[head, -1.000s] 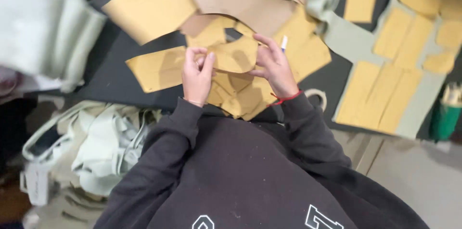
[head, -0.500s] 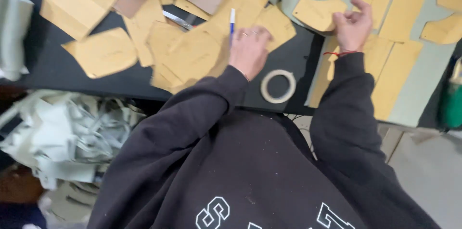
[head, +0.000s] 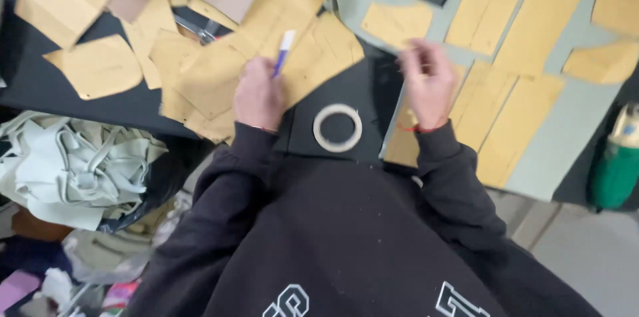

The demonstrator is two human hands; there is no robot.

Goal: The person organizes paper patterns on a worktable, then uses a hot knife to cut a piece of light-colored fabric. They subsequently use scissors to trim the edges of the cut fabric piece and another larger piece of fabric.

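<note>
- Clearly, the left hand [head: 258, 94] is closed around a pen [head: 283, 50] with a white cap and blue barrel; the pen sticks out past the knuckles toward the far side of the black table [head: 100, 107].
- That hand rests on a heap of tan paper pattern pieces [head: 219, 70] near the table's near edge.
- Meanwhile the right hand [head: 426, 84] lies on the pale green sheet [head: 566, 130], fingers curled loosely over a tan pattern strip [head: 479, 104]; it is blurred, so I cannot tell whether it pinches anything.
- A white ring of tape [head: 337, 128] lies flat on bare black table between the two hands, just beside the near edge and touching neither.
- More tan strips are spread across the green sheet toward the right edge.
- A green bottle [head: 616, 167] stands at the table's right edge.
- Pale green scraps [head: 80, 164] are piled below the table's left near edge.
</note>
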